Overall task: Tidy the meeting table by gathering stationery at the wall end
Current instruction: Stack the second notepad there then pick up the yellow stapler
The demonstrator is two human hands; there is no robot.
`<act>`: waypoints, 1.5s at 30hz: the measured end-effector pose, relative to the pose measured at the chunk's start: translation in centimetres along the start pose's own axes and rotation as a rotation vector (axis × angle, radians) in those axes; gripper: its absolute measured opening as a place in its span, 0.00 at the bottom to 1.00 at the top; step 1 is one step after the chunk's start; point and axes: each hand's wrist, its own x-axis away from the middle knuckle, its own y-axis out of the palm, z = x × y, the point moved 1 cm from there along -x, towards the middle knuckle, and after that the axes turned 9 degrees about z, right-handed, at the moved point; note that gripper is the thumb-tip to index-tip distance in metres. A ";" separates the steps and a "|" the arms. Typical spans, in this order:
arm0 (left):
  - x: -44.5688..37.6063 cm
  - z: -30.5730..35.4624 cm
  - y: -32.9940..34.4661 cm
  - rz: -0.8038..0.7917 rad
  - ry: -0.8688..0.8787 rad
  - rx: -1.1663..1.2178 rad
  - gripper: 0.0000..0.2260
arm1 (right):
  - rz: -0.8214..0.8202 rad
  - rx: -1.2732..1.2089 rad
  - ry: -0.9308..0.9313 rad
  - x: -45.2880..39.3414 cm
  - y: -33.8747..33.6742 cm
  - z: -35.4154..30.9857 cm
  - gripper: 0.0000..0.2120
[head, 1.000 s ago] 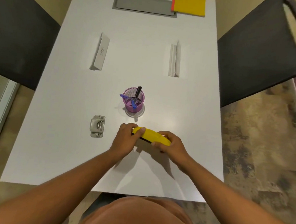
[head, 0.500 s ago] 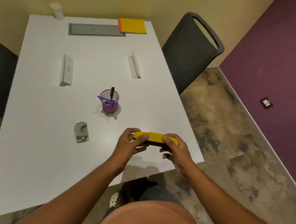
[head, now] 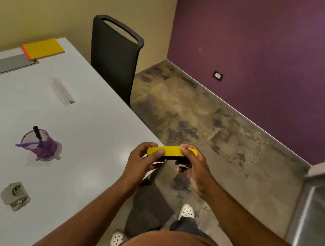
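Note:
Both hands hold a yellow stapler (head: 172, 150) with a black underside, level, just past the white table's (head: 91, 133) right corner edge. My left hand (head: 142, 161) grips its left end and my right hand (head: 193, 164) grips its right end. On the table stand a purple mesh pen cup (head: 40, 146) with a black pen and a blue pen, and a grey hole punch (head: 15, 196) nearer to me. A yellow notebook (head: 43, 48) with an orange spine lies at the far wall end, beside a grey panel (head: 8, 65).
A black chair (head: 114, 61) stands against the table's right side. A white folded name card (head: 62, 92) sits mid-table. To the right lie mottled floor, a purple wall with a socket (head: 218, 75), and a metal door frame (head: 305, 209). My feet show below.
The view has swung right, from over the table toward its right corner. Both hands have carried the stapler off the tabletop to the table's edge, holding it level.

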 end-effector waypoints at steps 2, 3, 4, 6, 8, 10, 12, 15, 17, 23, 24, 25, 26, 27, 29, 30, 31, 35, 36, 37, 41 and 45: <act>-0.8 -0.6 3.4 -0.057 -0.003 -0.031 0.10 | 0.048 -0.043 0.008 -0.6 -3.2 -0.5 0.01; -1.2 -0.8 5.3 -0.080 -0.008 -0.038 0.10 | 0.068 -0.056 0.011 -0.9 -4.9 -0.9 0.02; -1.7 -1.1 7.4 -0.098 -0.018 -0.042 0.11 | 0.082 -0.068 0.016 -1.4 -6.7 -1.4 0.02; -2.5 -1.6 11.7 -0.131 -0.041 -0.062 0.12 | 0.113 -0.095 0.028 -2.5 -10.8 -2.3 0.02; -3.0 -2.1 16.2 -0.170 -0.063 -0.088 0.15 | 0.134 -0.108 0.036 -3.8 -15.0 -3.1 0.02; -3.5 -2.5 20.4 -0.201 -0.075 -0.112 0.19 | 0.152 -0.115 0.038 -5.2 -18.9 -4.1 0.03; -4.2 -3.1 24.2 -0.214 -0.090 -0.130 0.21 | 0.171 -0.136 0.046 -6.6 -22.4 -4.9 0.04; -5.2 -3.8 29.2 -0.215 -0.120 -0.148 0.17 | 0.197 -0.173 0.066 -8.1 -26.6 -6.2 0.02; -5.4 -3.9 31.8 -0.213 -0.136 -0.151 0.15 | 0.212 -0.192 0.071 -9.0 -28.8 -6.9 0.01; -8.0 -3.8 37.8 -0.251 -0.192 -0.147 0.11 | 0.246 -0.204 0.072 -11.9 -33.6 -8.3 0.01; -8.7 -3.8 38.7 -0.254 -0.202 -0.138 0.11 | 0.252 -0.205 0.077 -12.5 -34.1 -8.5 0.01; -9.4 -3.7 39.6 -0.257 -0.210 -0.130 0.12 | 0.255 -0.207 0.078 -13.1 -34.5 -8.8 0.02; -10.2 -3.6 40.5 -0.258 -0.218 -0.122 0.13 | 0.257 -0.205 0.075 -13.9 -34.9 -9.1 0.02; -11.1 -3.5 41.4 -0.254 -0.228 -0.110 0.15 | 0.256 -0.193 0.072 -14.7 -35.3 -9.4 0.04; -13.1 -3.2 43.1 -0.231 -0.247 -0.072 0.17 | 0.242 -0.151 0.076 -16.8 -35.9 -10.2 0.08; -14.3 -3.0 43.9 -0.218 -0.255 -0.045 0.18 | 0.228 -0.126 0.083 -18.0 -36.1 -10.7 0.09; -15.6 -2.8 44.6 -0.208 -0.263 -0.016 0.19 | 0.211 -0.102 0.091 -19.5 -36.2 -11.3 0.11; -21.9 -1.8 46.8 -0.173 -0.290 0.061 0.16 | 0.145 -0.004 0.100 -26.6 -35.5 -14.2 0.21; -23.8 -1.4 47.2 -0.171 -0.292 0.072 0.14 | 0.128 0.014 0.094 -28.6 -35.3 -15.1 0.21; -25.7 -1.0 47.5 -0.166 -0.291 0.082 0.13 | 0.112 0.034 0.092 -30.7 -35.0 -16.1 0.20; -32.8 1.3 48.3 -0.121 -0.298 0.127 0.19 | 0.048 0.112 0.122 -38.1 -33.1 -20.0 0.16; -39.3 4.3 49.1 -0.089 -0.254 0.143 0.19 | -0.027 0.196 0.092 -45.2 -30.6 -24.3 0.22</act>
